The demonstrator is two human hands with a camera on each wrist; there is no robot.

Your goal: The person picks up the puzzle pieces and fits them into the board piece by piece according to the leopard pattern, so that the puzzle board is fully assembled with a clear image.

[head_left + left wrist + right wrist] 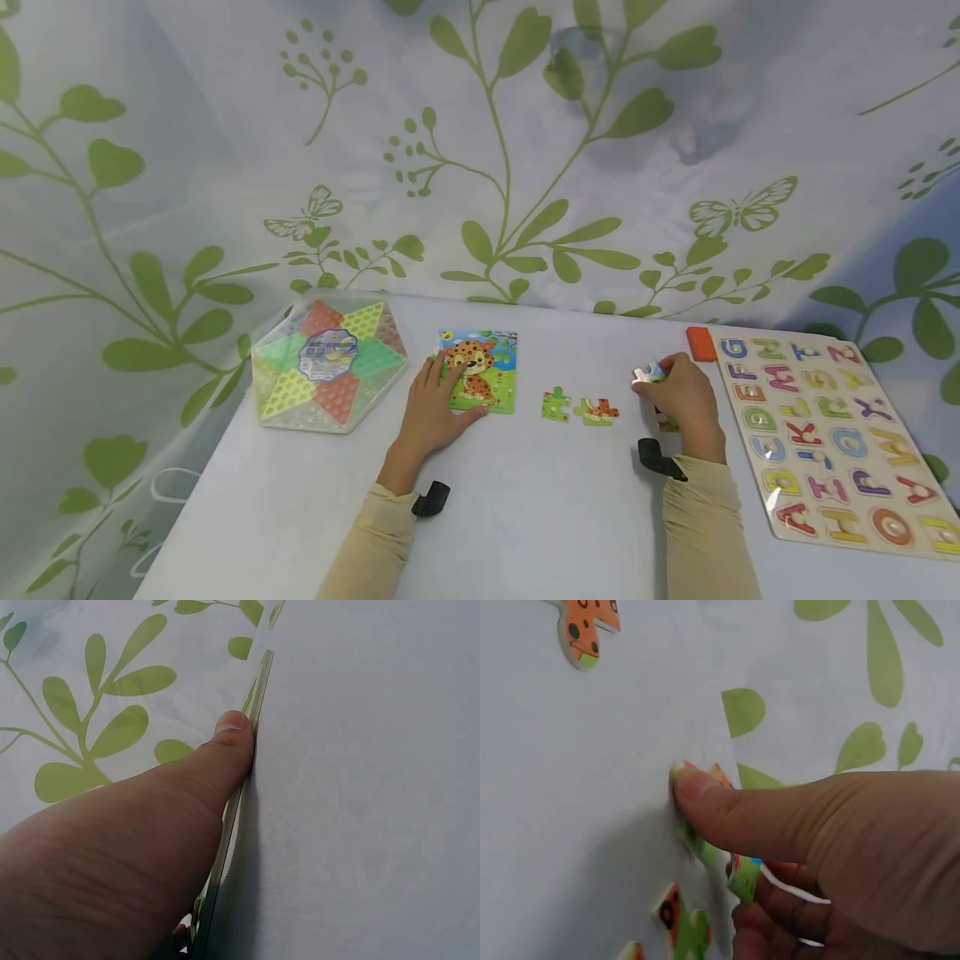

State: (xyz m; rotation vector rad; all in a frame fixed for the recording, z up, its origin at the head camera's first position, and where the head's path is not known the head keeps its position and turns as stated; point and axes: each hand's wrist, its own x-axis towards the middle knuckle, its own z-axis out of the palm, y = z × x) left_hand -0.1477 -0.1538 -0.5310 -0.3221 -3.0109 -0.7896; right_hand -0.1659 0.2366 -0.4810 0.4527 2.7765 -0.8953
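Observation:
My left hand point(431, 412) rests at the lower left of a square picture board point(498, 367) showing a spotted leopard cub. Its fingers lie over the board's left side, and the thumb point(229, 742) touches the near edge in the left wrist view. With thumb and fingers my right hand point(686, 400) pinches a jigsaw piece point(647, 372), tilted up off the table; the hand partly covers it. Another spotted piece point(666, 421) shows beneath that hand. Between the hands lie a green jigsaw piece point(556, 405) and an orange-and-green one point(597, 412), side by side.
At the left lies a hexagonal Chinese checkers board point(367, 392) in clear wrap. A wooden alphabet board point(813, 442) lies at the right, with an orange-red block point(701, 343) by its far corner. A leaf-patterned curtain point(450, 208) hangs behind the white table point(525, 517).

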